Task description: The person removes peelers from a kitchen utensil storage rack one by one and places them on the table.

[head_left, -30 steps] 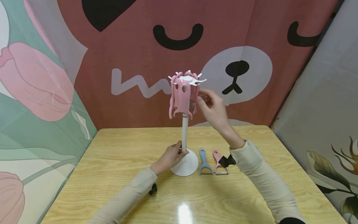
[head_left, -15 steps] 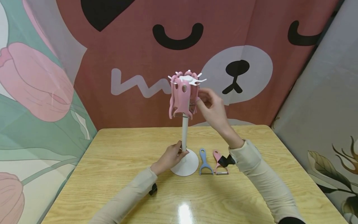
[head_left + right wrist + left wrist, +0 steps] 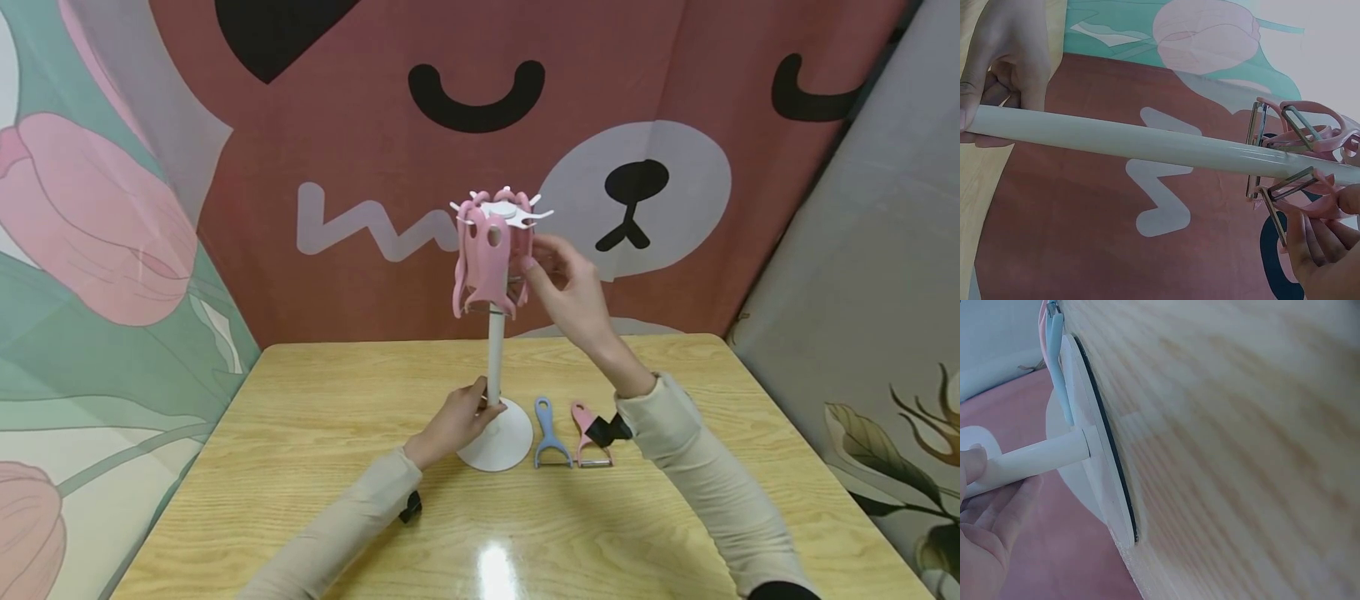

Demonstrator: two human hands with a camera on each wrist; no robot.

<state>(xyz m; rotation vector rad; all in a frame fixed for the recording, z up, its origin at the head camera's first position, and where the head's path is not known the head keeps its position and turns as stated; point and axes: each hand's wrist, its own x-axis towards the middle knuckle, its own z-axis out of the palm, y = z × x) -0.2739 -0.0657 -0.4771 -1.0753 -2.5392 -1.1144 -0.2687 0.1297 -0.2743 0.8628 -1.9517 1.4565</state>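
Biggest risk: the drop. My right grip (image 3: 576,302) pinches a pink peeler (image 3: 1317,209) at the right side of the hanging peelers (image 3: 491,262), just under the white hook crown (image 3: 508,214). Can't tell if its hole is over a hook (my fingers and the crown are in the way). Let go with it unseated and it likely falls to the surface (image 3: 315,417).

Next: crowding. The hanging ones sit close together, so a sideways shove could swing a neighbour or knock it off. Metal blades (image 3: 1277,222) sit right beside my fingertips in the right wrist view; a careless slide could nick me or snag two forks.

Then tipping. Load is all up top on a slim pole (image 3: 495,354); a hard pull could rock it. My left grip (image 3: 456,421) has thumb and fingers round the pole low down, near the round base (image 3: 513,442), which looks flat on the surface. Low hold = short lever, so limited steadying.

Versus a second ago: right grip has edged slightly left, closer to the pole. Left grip and round base: same. Blue peeler (image 3: 545,421) and loose pink peeler (image 3: 581,417) lie right of the base, unmoved.
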